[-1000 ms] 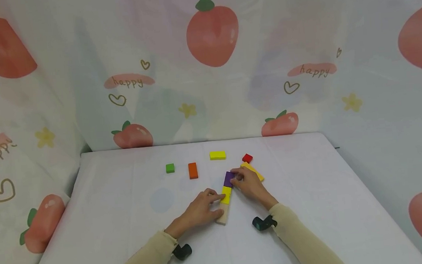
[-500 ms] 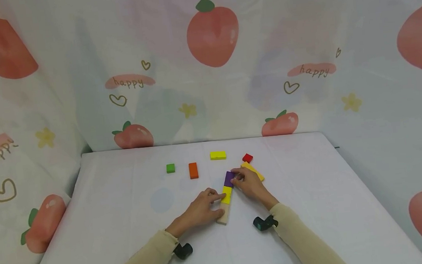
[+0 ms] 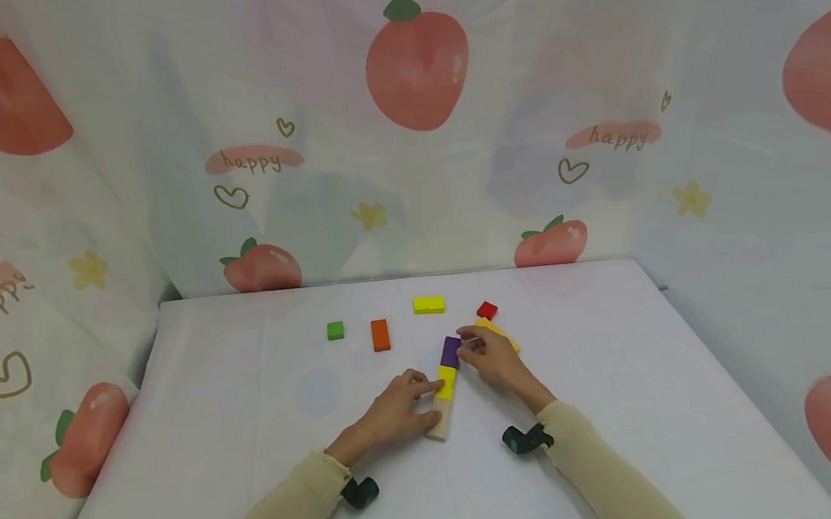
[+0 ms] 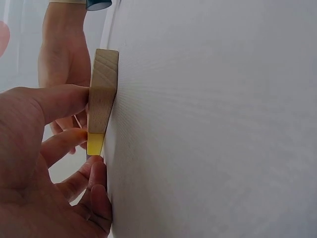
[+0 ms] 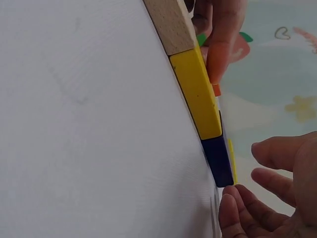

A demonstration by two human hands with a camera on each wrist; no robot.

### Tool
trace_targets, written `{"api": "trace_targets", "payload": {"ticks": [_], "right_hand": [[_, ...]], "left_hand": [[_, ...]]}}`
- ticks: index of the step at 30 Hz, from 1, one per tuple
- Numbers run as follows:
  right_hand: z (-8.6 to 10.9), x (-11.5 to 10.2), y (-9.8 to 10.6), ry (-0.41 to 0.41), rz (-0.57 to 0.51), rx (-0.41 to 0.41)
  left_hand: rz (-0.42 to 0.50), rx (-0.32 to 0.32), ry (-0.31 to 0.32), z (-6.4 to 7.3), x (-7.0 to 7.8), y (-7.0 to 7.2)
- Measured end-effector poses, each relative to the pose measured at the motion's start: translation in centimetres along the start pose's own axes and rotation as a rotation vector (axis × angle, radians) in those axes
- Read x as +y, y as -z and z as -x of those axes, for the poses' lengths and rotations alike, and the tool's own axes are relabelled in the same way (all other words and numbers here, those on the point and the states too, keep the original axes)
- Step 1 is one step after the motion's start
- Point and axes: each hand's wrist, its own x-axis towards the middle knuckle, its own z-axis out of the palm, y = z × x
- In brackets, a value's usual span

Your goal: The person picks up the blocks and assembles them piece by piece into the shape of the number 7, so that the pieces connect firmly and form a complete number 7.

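A plain wooden block [image 3: 439, 429], a yellow block [image 3: 447, 374] and a purple block [image 3: 450, 353] lie end to end in a slanting row on the white tabletop. My left hand [image 3: 393, 410] rests on the row from the left. In the left wrist view its thumb lies on the wooden block and its index fingertip touches the yellow one. Just right of the purple block is my right hand [image 3: 497, 361], thumb and index finger spread with nothing between them. The right wrist view shows its lower fingertips right at the purple block's far end.
Behind the row lie a green block [image 3: 335, 331], an orange block [image 3: 381, 335] and another yellow block [image 3: 429, 304]. A red block [image 3: 487, 310] sits beside a long yellow block [image 3: 497, 329], which the right hand partly covers. A printed cloth [image 3: 410, 202] hangs behind the table.
My right hand has drawn slightly right, its thumb and index finger coming off the purple block. The left hand and the row of blocks stay where they were.
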Motion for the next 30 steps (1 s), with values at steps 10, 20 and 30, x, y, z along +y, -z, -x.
{"api": "trace_targets", "payload": {"ticks": [10,20,30], "right_hand": [[0.7,-1.3,2.0,0.096,-0.032,0.065],[0.8,-1.4,4.2,0.145,-0.041,0.155],[-0.4,-0.4,5.4,0.095,-0.019,0.149]], "left_hand": [[-0.003,-0.005,0.01,0.0,0.0,-0.1],[0.007,-0.001,0.01,0.2,0.0,-0.3],[-0.005,0.006,0.001,0.3,0.1,-0.1]]}}
